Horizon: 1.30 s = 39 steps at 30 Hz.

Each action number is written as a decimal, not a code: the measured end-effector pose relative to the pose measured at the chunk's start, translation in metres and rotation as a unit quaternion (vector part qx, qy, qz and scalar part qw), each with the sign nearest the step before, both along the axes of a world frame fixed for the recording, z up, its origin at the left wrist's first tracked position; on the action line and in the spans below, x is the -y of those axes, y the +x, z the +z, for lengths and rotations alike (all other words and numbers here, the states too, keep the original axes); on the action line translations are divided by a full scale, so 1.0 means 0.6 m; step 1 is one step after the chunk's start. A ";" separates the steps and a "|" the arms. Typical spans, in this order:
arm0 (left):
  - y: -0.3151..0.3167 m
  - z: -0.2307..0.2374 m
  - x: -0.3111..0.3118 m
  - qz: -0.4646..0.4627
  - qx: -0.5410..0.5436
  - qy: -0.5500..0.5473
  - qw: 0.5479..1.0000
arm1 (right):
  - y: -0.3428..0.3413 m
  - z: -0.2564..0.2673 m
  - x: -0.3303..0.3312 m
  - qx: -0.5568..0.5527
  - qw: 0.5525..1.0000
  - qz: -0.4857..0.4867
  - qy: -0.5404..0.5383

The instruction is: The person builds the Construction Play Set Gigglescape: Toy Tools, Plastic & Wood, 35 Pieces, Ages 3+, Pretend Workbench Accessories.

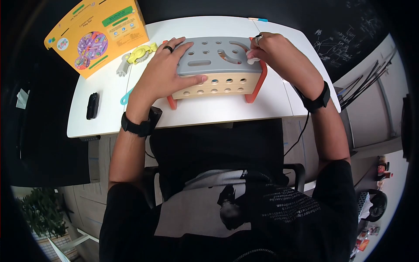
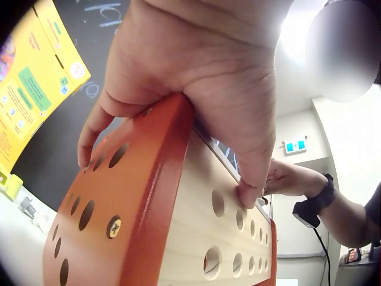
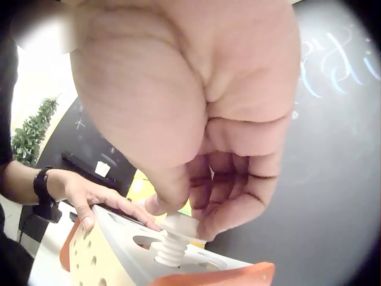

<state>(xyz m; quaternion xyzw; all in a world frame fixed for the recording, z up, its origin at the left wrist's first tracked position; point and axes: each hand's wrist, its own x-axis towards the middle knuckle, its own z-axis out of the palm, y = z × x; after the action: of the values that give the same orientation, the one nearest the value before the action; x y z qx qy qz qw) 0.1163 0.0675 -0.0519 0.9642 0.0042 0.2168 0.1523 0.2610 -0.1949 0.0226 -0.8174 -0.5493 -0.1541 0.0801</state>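
A toy workbench with a grey perforated top (image 1: 209, 55), a pale wooden front (image 2: 196, 196) and orange end pieces (image 2: 119, 196) stands on the table. My left hand (image 1: 159, 72) rests over its left end, thumb on the wooden front and fingers on the grey top. At the right end of the top, my right hand (image 1: 273, 50) pinches a white threaded screw (image 3: 172, 247) by its head between thumb and fingers. The screw stands roughly upright at the top; whether its tip sits in a hole cannot be seen.
Left of the workbench lie a yellow-green toy piece (image 1: 142, 53), a grey toy piece (image 1: 122, 67), a teal piece (image 1: 125, 98) and a black object (image 1: 92, 105). A yellow box (image 1: 98, 32) stands at the back left. A blue-and-white pen-like item (image 1: 258, 19) lies at the back edge.
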 end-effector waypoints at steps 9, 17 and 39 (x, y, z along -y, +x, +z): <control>0.002 -0.003 0.000 -0.001 0.016 0.014 1.000 | 0.028 -0.039 -0.010 0.102 0.994 -0.012 0.039; 0.003 -0.007 -0.002 -0.002 0.021 0.016 1.000 | 0.010 -0.027 -0.031 0.073 0.988 -0.117 -0.067; 0.007 -0.018 -0.007 0.014 0.027 0.017 0.999 | 0.045 -0.111 -0.008 -0.317 0.928 0.153 0.124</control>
<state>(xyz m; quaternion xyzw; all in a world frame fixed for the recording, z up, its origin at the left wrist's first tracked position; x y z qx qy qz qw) 0.1205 0.0716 -0.0627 0.9603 0.0098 0.2450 0.1333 0.2879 -0.1904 -0.0441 -0.7135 -0.5900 0.0600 0.3732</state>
